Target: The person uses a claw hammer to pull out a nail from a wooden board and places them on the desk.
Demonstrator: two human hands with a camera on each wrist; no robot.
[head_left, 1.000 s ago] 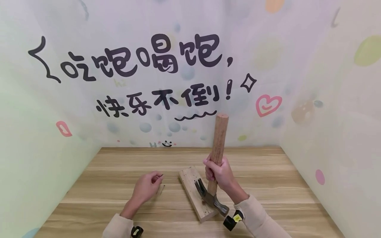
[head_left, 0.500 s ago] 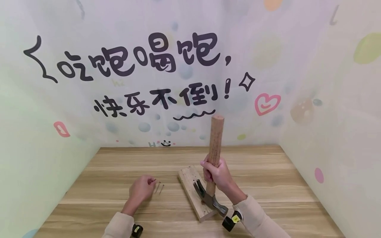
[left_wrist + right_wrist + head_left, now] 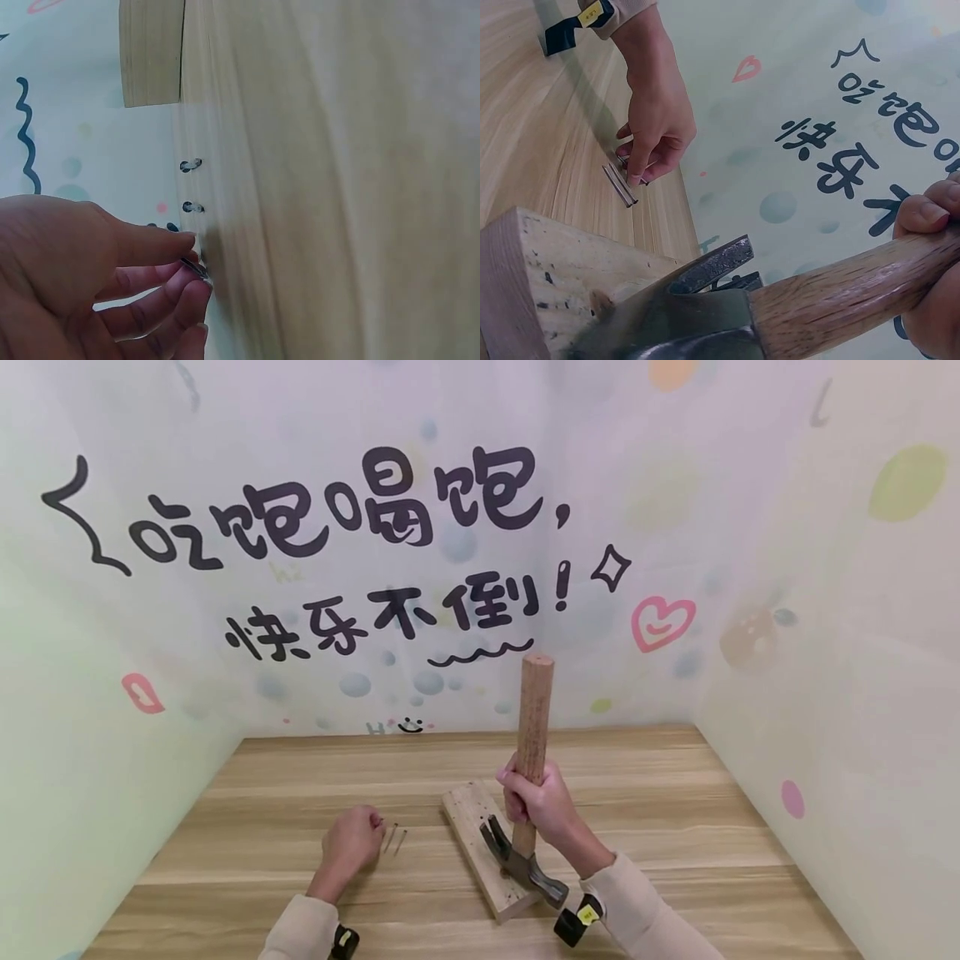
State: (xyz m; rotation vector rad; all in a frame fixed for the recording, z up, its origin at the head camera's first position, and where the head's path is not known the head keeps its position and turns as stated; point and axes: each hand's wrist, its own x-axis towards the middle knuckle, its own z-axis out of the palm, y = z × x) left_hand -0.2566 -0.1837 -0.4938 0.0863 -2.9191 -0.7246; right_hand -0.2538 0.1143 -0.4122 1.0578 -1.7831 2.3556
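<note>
My left hand (image 3: 352, 841) is low at the tabletop, left of the board, and pinches a nail (image 3: 194, 267) between thumb and fingers. Two more nails (image 3: 396, 839) lie side by side on the table just right of its fingertips. My right hand (image 3: 542, 802) grips the wooden handle of a claw hammer (image 3: 536, 714), held with the handle upward and the metal head down over the board. A thick wooden board (image 3: 468, 827) lies at an angle under the hammer head, which covers part of it. Dark marks dot its top in the right wrist view.
The wood-grain tabletop (image 3: 637, 777) runs back to a patterned wall sheet (image 3: 360, 693) with black lettering. Similar sheets enclose the left and right sides. A black wrist camera (image 3: 577, 922) sits by the right sleeve, near the hammer head.
My left hand has moved left and a little nearer, leaving both lying nails in plain sight. The right hand keeps its grip on the hammer over the board; the head view has shifted slightly.
</note>
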